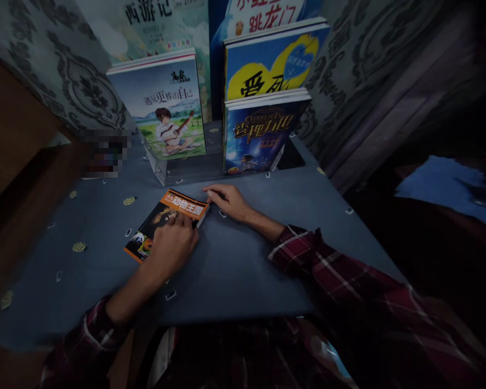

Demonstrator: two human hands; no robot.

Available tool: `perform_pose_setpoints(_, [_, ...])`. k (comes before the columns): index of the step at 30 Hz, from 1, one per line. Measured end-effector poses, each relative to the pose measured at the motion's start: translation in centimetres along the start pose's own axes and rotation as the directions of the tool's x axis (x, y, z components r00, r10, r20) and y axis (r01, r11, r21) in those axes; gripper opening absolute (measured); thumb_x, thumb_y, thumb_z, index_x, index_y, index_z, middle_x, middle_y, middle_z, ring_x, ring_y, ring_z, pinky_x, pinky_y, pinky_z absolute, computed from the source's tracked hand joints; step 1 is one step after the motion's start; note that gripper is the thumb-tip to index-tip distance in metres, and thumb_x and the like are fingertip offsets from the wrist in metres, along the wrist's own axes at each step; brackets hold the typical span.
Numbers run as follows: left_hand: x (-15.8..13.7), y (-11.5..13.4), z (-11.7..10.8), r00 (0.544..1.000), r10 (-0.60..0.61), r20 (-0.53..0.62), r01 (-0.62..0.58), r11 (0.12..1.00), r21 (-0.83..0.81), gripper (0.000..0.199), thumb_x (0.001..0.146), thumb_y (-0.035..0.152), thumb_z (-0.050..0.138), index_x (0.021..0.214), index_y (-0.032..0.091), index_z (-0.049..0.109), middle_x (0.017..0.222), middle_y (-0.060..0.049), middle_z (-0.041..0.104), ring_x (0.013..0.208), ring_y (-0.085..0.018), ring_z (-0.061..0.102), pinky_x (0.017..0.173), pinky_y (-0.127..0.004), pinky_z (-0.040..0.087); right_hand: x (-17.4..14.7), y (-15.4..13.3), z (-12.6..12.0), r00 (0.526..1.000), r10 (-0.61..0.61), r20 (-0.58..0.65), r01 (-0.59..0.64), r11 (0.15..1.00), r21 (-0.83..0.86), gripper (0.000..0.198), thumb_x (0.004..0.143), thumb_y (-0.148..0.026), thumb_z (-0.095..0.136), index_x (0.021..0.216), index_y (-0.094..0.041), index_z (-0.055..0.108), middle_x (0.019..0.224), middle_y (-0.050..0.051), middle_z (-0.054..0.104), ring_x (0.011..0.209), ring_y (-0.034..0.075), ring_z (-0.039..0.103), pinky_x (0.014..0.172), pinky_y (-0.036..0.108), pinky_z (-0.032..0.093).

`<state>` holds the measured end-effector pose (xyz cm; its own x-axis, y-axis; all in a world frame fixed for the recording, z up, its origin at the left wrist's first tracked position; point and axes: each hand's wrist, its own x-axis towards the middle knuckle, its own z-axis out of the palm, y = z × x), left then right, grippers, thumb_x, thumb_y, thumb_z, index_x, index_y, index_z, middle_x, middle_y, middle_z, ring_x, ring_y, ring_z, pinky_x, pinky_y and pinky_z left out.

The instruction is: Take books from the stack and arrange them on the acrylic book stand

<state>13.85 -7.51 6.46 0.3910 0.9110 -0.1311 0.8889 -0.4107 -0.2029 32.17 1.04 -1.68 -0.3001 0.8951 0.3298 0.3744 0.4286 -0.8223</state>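
A small paperback book (143, 224) lies at a slant on the table, its cover dark with an orange band, animal pictures and Chinese lettering. My left hand (174, 237) rests on its lower right part, fingers bent against the cover and covering some of the pictures; the thumb is hard to see at the book's right edge. Just beyond the top right corner, my right hand (230, 202) lies with its side to the table. Its index finger reaches left and the thumb tip is close to that corner, with a small gap between them.
Behind the paperback, a clear book stand (160, 172) holds upright books, including a guitar-boy book (140, 97) and a dark blue book (247, 154). Larger books rise behind them. A patterned cloth covers the table (247, 275). Blue cloth (441, 186) lies at far right.
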Motion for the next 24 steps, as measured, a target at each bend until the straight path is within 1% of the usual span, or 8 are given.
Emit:
perform_pose_setpoints(5, [0.0,-0.1,-0.4,1.000,-0.006,0.011,0.006,1.000,-0.008,0.034,0.103,0.023,0.037,0.105,0.011,0.069,0.099,-0.018,0.075,0.096,-0.031,0.074,0.068,-0.036,0.058,-0.2,0.0,-0.1,0.998,-0.015,-0.062,0.017,1.000,0.024,0.035,0.100,-0.033,0.047,0.120,-0.017,0.071,0.091,0.006,0.079,0.086,0.021,0.072,0.082,0.033,0.054])
perform_pose_setpoints(9, [-0.1,0.3,0.3,1.000,-0.014,-0.001,0.014,1.000,-0.008,0.034,0.102,0.025,0.038,0.104,0.010,0.069,0.101,-0.019,0.075,0.098,-0.032,0.073,0.070,-0.038,0.058,-0.7,-0.6,-0.2,0.985,-0.125,-0.116,0.121,0.992,-0.037,0.036,0.102,-0.033,0.043,0.121,-0.018,0.070,0.097,0.007,0.077,0.097,0.022,0.070,0.089,0.035,0.053])
perform_pose_setpoints(11, [-0.1,0.2,0.7,0.999,-0.021,-0.025,0.021,1.000,-0.022,0.033,0.102,0.028,0.041,0.107,0.010,0.068,0.106,-0.019,0.074,0.100,-0.033,0.072,0.071,-0.038,0.059,-0.9,-0.8,-0.1,0.980,-0.189,-0.057,0.182,0.977,-0.107,0.035,0.103,-0.030,0.041,0.118,-0.019,0.071,0.098,0.008,0.076,0.097,0.023,0.068,0.090,0.035,0.052])
perform_pose_setpoints(13, [-0.3,-0.4,0.9,0.999,-0.006,-0.034,0.004,0.999,-0.053,0.032,0.103,0.031,0.044,0.112,0.011,0.067,0.112,-0.018,0.074,0.103,-0.032,0.072,0.074,-0.038,0.059,-1.0,-0.8,0.1,0.972,-0.231,0.045,0.236,0.951,-0.201,0.034,0.103,-0.029,0.042,0.113,-0.018,0.073,0.097,0.009,0.076,0.093,0.023,0.067,0.087,0.036,0.051])
perform_pose_setpoints(16, [-1.1,-2.4,0.6,0.999,0.037,0.011,-0.036,0.993,-0.113,0.031,0.105,0.034,0.043,0.115,0.018,0.068,0.120,-0.013,0.073,0.106,-0.029,0.072,0.081,-0.037,0.059,-1.1,-0.7,0.6,0.957,-0.264,0.121,0.290,0.901,-0.322,0.031,0.102,-0.026,0.045,0.109,-0.016,0.074,0.093,0.010,0.076,0.088,0.023,0.067,0.082,0.034,0.050])
perform_pose_setpoints(18, [-2.2,-4.1,0.4,0.998,-0.003,0.063,0.010,0.993,-0.113,0.032,0.105,0.030,0.041,0.118,0.022,0.068,0.127,-0.010,0.072,0.109,-0.027,0.071,0.084,-0.037,0.059,-1.3,-0.6,0.8,0.949,-0.287,0.134,0.316,0.879,-0.358,0.030,0.102,-0.024,0.046,0.109,-0.015,0.073,0.093,0.011,0.076,0.085,0.022,0.067,0.079,0.033,0.049])
perform_pose_setpoints(21, [-4.3,-6.3,1.0,0.985,-0.124,0.123,0.130,0.991,-0.042,0.042,0.101,0.019,0.041,0.139,0.024,0.060,0.145,-0.013,0.061,0.120,-0.032,0.067,0.086,-0.043,0.060,-1.6,-0.7,1.0,0.939,-0.301,0.168,0.344,0.859,-0.380,0.029,0.101,-0.025,0.048,0.108,-0.014,0.074,0.091,0.010,0.077,0.080,0.021,0.067,0.075,0.031,0.047])
perform_pose_setpoints(24, [-6.2,-7.2,2.1,0.966,-0.146,0.212,0.154,0.988,-0.025,0.060,0.097,0.015,0.043,0.156,0.025,0.042,0.162,-0.014,0.041,0.138,-0.037,0.054,0.090,-0.050,0.060,-1.5,-0.8,1.0,0.946,-0.283,0.160,0.324,0.859,-0.396,0.029,0.102,-0.026,0.048,0.112,-0.015,0.073,0.092,0.010,0.077,0.080,0.020,0.067,0.076,0.031,0.047])
